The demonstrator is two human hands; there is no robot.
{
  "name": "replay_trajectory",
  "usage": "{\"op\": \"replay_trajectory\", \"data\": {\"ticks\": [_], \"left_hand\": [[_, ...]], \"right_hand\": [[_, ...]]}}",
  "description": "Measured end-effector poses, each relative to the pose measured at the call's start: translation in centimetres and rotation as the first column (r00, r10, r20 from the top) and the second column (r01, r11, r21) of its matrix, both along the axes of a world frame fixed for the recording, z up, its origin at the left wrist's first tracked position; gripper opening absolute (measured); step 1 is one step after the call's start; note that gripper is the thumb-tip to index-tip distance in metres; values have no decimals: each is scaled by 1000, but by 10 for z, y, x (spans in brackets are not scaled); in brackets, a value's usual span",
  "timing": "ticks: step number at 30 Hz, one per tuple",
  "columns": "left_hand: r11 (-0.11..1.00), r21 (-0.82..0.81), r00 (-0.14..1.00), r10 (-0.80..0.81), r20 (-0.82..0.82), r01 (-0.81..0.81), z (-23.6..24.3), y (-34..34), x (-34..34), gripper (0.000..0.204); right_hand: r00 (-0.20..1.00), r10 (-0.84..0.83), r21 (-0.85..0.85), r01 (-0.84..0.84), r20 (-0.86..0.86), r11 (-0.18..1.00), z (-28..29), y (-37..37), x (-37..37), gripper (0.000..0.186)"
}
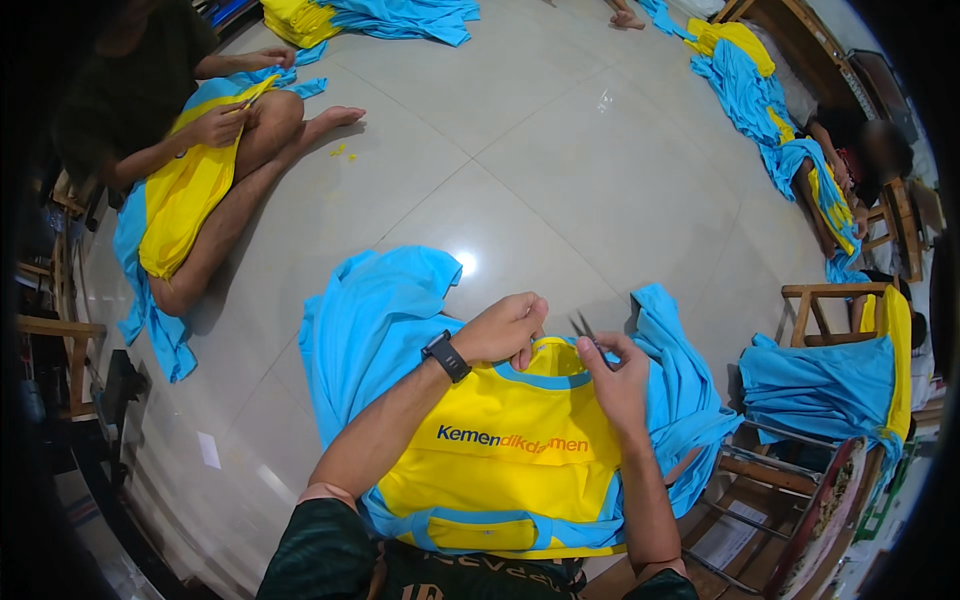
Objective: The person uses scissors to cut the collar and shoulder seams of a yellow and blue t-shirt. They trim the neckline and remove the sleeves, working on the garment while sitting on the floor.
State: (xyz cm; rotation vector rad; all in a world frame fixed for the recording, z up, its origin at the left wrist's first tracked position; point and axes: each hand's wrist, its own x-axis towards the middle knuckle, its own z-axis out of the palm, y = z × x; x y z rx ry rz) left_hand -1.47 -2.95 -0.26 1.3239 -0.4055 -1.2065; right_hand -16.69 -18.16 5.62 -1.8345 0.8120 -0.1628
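A yellow and light-blue shirt [510, 400] is spread over my lap, with dark and orange lettering across its yellow panel. My left hand [505, 330], a dark watch on its wrist, is closed at the left side of the light-blue neckline [545, 378] and appears to pinch the fabric; its fingertips are partly hidden. Just right of the neckline, my right hand [620, 375] is closed around small dark thread snips [584, 326]. The blades point up and away from me, apart from the cloth. Light-blue sleeves bunch on both sides.
On the left, a seated person [220, 130] handles a similar shirt. Another person [850, 170] sits at the far right beside heaped shirts [735, 85]. More shirts [400, 15] lie at the back. A wooden stool [815, 300] and a draped shirt [820, 385] stand close on my right. Yellow scraps [343, 152] dot the tiles.
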Motion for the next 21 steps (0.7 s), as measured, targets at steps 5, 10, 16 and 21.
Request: {"op": "replay_trajectory", "data": {"ticks": [5, 10, 16, 21], "left_hand": [[1000, -29, 999, -4, -47, 2, 1, -1, 3, 27], [984, 92, 948, 118, 295, -152, -1, -16, 47, 34], [945, -20, 589, 221, 777, -327, 14, -26, 87, 23], [997, -82, 819, 47, 572, 0, 51, -7, 32, 31]], "right_hand": [[963, 121, 60, -139, 242, 988, -28, -6, 7, 37], [999, 2, 355, -15, 36, 935, -38, -7, 8, 21], [991, -95, 554, 28, 92, 832, -30, -8, 7, 8], [988, -151, 770, 88, 11, 632, -20, -16, 4, 9]]}}
